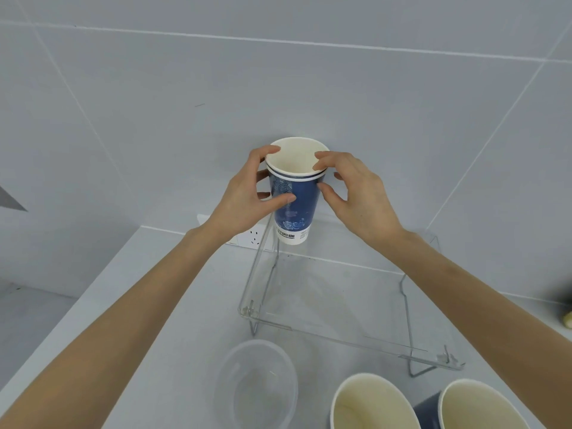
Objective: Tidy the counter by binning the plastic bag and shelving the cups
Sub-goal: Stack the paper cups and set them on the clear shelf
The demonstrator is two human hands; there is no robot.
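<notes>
A stack of two nested blue-and-white paper cups (pixel 295 209) is held up above the back left of a clear acrylic shelf (pixel 340 308). My left hand (pixel 250 193) grips the stack's side, thumb across the blue wall. My right hand (pixel 356 196) pinches the upper cup's rim with its fingertips. Two more paper cups (pixel 371 404) (pixel 479 407) stand upright on the counter at the bottom right, seen from above. No plastic bag is in view.
A clear plastic bowl (pixel 258 385) sits on the grey counter (pixel 185 305) in front of the shelf. A white wall socket (pixel 250 235) lies behind the shelf's left edge. Grey tiled wall fills the back. The counter's left edge drops to the floor.
</notes>
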